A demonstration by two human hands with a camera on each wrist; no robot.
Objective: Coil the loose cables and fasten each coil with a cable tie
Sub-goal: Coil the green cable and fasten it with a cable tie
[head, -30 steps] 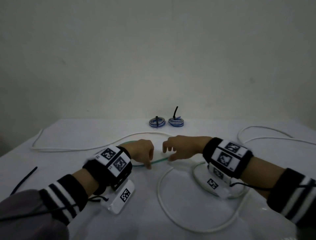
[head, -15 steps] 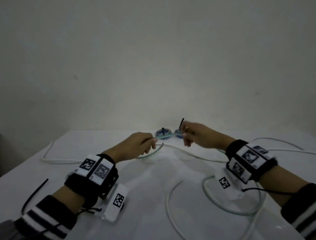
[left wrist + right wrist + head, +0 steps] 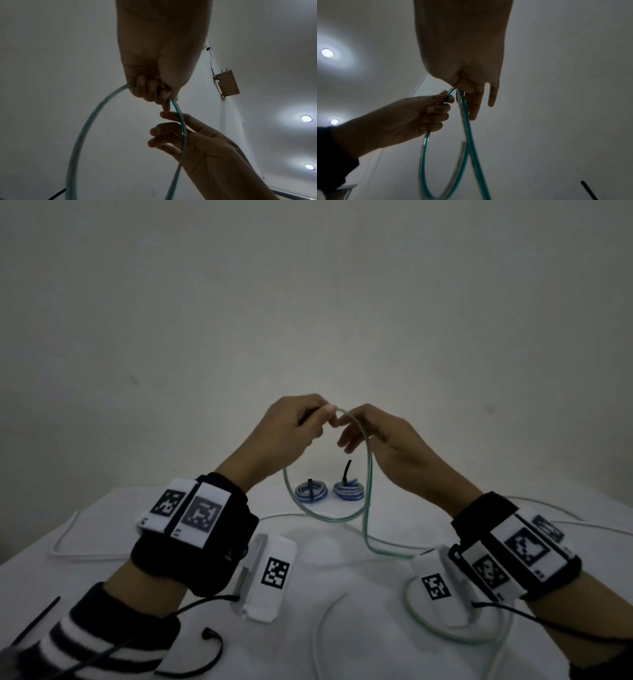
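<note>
Now we lift the translucent green cable (image 3: 368, 474) above the white table (image 3: 102, 529); our left hand (image 3: 291, 429) pinches the loop's top; our right hand (image 3: 383, 440), fingers loose, guides the strand; we should keep turns even.

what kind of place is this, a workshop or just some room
Probably a plain indoor room, not a fitted workshop: a bare pale wall, a table under a white cloth, and recessed ceiling lights. Only cables lie about.

Both arms raised: left hand (image 3: 291, 429) fisted with fingers curled, right hand (image 3: 380, 440) loosely extended beside it.
</note>
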